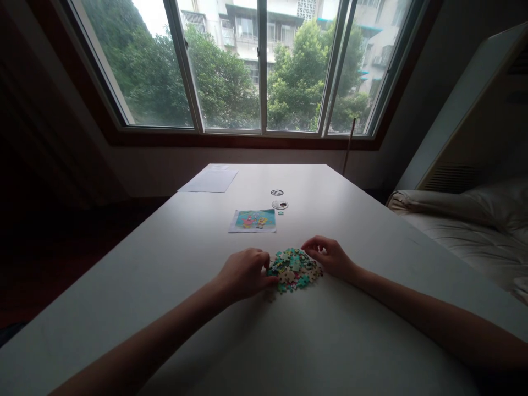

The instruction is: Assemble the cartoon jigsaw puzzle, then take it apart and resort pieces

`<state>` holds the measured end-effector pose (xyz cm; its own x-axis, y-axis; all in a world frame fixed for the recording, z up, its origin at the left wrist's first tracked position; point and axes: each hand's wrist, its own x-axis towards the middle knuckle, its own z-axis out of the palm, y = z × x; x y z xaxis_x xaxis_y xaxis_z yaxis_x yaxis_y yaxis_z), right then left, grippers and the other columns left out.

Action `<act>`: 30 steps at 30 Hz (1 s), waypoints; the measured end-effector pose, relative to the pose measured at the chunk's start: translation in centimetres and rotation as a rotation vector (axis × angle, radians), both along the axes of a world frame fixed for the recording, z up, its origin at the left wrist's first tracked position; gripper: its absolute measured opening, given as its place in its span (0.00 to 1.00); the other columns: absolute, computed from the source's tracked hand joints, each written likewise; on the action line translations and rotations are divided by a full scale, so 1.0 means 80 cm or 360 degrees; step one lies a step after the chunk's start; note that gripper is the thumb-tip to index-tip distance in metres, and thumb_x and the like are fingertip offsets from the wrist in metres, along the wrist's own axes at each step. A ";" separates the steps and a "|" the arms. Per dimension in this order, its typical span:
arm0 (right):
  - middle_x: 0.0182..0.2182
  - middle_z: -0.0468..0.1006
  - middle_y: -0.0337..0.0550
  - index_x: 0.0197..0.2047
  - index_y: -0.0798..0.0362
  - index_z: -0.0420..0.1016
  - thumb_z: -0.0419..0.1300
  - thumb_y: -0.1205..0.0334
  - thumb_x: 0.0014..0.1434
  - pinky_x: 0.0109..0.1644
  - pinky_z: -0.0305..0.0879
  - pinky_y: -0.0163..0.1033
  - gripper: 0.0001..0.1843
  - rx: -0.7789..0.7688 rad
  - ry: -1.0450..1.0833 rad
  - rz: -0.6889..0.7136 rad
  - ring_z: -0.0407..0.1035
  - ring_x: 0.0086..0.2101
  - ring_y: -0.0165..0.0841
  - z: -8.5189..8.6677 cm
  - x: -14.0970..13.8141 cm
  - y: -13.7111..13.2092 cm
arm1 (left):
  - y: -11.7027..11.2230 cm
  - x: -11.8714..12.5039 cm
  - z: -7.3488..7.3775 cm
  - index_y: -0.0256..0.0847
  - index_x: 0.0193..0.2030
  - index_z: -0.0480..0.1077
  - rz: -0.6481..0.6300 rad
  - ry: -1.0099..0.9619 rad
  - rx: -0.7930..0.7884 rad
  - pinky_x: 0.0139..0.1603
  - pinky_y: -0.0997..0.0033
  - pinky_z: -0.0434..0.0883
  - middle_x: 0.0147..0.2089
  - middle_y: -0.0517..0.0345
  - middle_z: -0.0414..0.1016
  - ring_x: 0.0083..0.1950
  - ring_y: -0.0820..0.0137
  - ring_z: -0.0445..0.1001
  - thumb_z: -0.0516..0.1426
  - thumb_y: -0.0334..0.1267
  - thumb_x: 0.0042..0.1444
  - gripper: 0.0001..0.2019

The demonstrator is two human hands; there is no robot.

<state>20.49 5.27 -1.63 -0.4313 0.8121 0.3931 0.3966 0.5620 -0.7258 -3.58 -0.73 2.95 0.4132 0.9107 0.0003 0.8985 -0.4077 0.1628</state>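
A loose heap of jigsaw puzzle pieces [292, 268], mostly green, teal and beige, lies on the white table between my two hands. At the heap's left edge is my left hand [247, 272], its fingers curled and its thumb apart from them, touching the outer pieces. My right hand [328, 256] is at the upper right edge of the heap, thumb and fingertips drawn together; whatever is between them is too small to make out. Beyond the heap lies a colourful cartoon picture sheet [254, 221], with a single small puzzle piece [280, 213] to its right.
Two round black-and-white items [280, 205] lie past the picture sheet. White paper [209, 180] rests at the table's far left corner. The table [173, 264] reaches toward a window [231, 82]. A pale couch [454, 220] stands on the right.
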 end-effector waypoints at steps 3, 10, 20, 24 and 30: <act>0.26 0.74 0.40 0.34 0.53 0.74 0.57 0.60 0.55 0.28 0.60 0.33 0.08 0.0022 -0.0006 0.0038 0.62 0.26 0.28 0.002 -0.003 -0.006 | -0.001 0.002 -0.001 0.42 0.33 0.69 0.0008 -0.0010 -0.0020 0.29 0.71 0.62 0.36 0.55 0.73 0.35 0.65 0.71 0.57 0.47 0.49 0.11; 0.28 0.72 0.43 0.33 0.54 0.74 0.58 0.64 0.53 0.33 0.64 0.35 0.05 0.0226 -0.0147 0.0244 0.66 0.29 0.29 0.005 -0.003 -0.020 | 0.000 0.001 -0.001 0.43 0.34 0.70 -0.0093 -0.0077 -0.0095 0.32 0.73 0.63 0.35 0.58 0.72 0.36 0.67 0.70 0.58 0.42 0.48 0.08; 0.30 0.73 0.46 0.33 0.53 0.74 0.59 0.62 0.54 0.39 0.62 0.39 0.04 0.0454 -0.0277 0.0633 0.65 0.33 0.32 0.011 0.006 -0.021 | -0.009 -0.009 0.025 0.43 0.31 0.68 -0.0374 -0.0068 -0.0244 0.30 0.75 0.60 0.32 0.61 0.71 0.32 0.71 0.68 0.57 0.44 0.51 0.08; 0.31 0.73 0.45 0.34 0.53 0.74 0.60 0.62 0.52 0.41 0.61 0.40 0.06 0.0497 -0.0349 0.0654 0.65 0.34 0.33 0.014 0.011 -0.019 | -0.014 -0.011 0.029 0.44 0.34 0.69 -0.0445 -0.0035 -0.0389 0.28 0.76 0.60 0.32 0.62 0.69 0.31 0.72 0.67 0.60 0.41 0.47 0.08; 0.34 0.72 0.45 0.39 0.49 0.75 0.62 0.58 0.50 0.44 0.60 0.40 0.11 0.0532 -0.0431 0.0744 0.65 0.36 0.33 0.007 0.012 -0.017 | -0.014 -0.008 0.025 0.45 0.36 0.69 -0.0489 -0.0059 -0.0493 0.30 0.77 0.61 0.33 0.63 0.70 0.33 0.72 0.68 0.62 0.39 0.46 0.10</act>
<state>21.47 3.89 -1.03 -0.8303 0.3661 0.4203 0.1993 0.8991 -0.3897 -4.22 -1.89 4.93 0.6696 0.7049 -0.2337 0.7344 -0.5817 0.3495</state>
